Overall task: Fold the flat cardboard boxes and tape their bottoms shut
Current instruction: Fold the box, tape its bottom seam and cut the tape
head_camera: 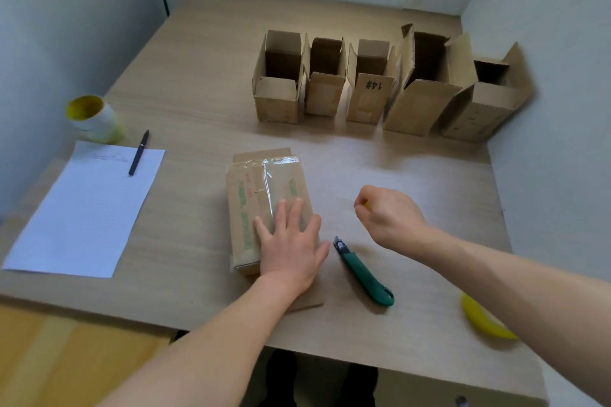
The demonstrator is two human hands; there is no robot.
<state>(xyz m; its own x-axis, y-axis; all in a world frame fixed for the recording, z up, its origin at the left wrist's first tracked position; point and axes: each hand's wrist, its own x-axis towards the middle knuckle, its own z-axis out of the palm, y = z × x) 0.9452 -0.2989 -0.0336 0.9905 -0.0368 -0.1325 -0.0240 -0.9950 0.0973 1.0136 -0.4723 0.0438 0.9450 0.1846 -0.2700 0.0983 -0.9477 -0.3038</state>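
A cardboard box (264, 195) lies bottom-up in the middle of the table, with clear tape (268, 175) running along its seam and green print on both sides. My left hand (291, 241) rests flat on the near half of the box, its fingers straight and spread. My right hand (390, 215) hovers over the bare table to the right of the box, curled into a loose fist. A speck of yellow shows at its fingers, and I cannot tell what it is. A green utility knife (363, 274) lies on the table between my hands.
Several folded boxes (363, 89) stand open-topped in a row at the back. A tape roll with a yellow core (92, 116) sits far left, beside a paper sheet (86, 208) and a pen (139, 152). A yellow object (479, 317) lies under my right forearm.
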